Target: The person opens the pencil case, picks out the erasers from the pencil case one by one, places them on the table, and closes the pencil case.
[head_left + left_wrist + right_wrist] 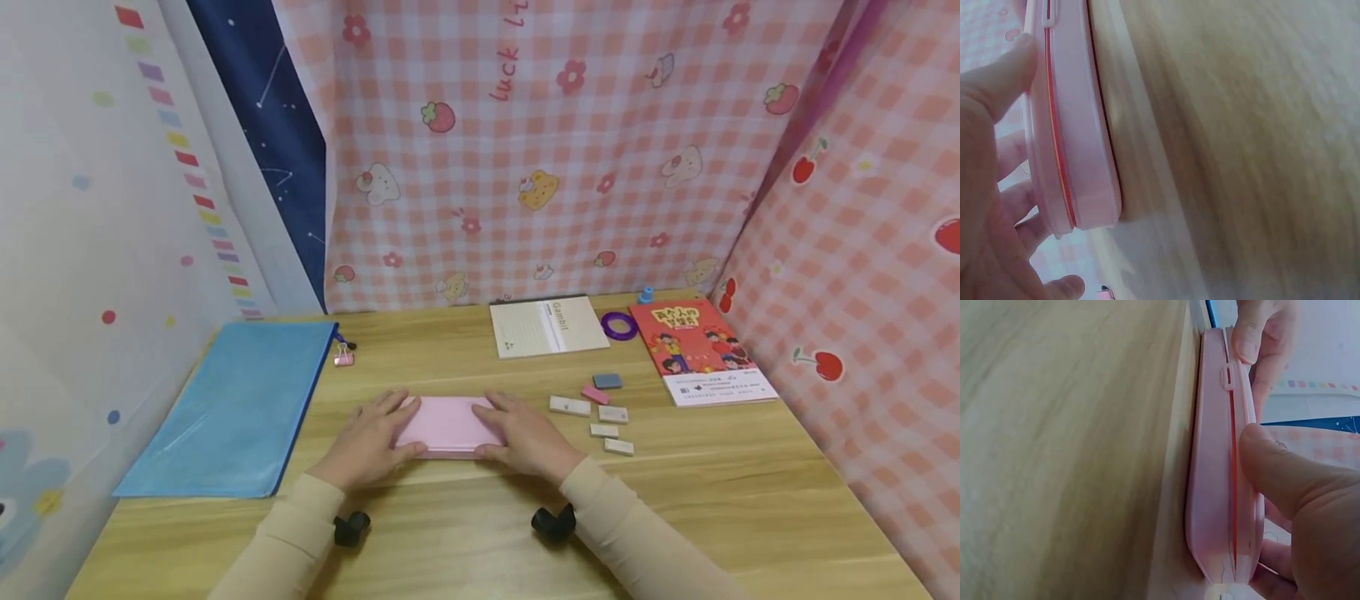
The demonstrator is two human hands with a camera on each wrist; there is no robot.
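A pink plastic case (450, 425) lies flat on the wooden table in front of me, its lid lowered. A thin red line runs along the seam under the lid in both wrist views, and a small latch (1228, 377) shows on the near side. My left hand (372, 437) holds the case's left end, thumb at the near edge of the lid and fingers toward the far side. On the right end my right hand (528, 433) grips the lid the same way, its thumb (1266, 459) on the near rim.
Several erasers (568, 406) lie right of the case. Farther back are a notebook (525, 333), a purple ring (618, 326), a small blue object (647, 295) and a red booklet (682, 342). At left lie a blue folder (225, 408) and a pink binder clip (343, 358). Patterned curtains enclose the table.
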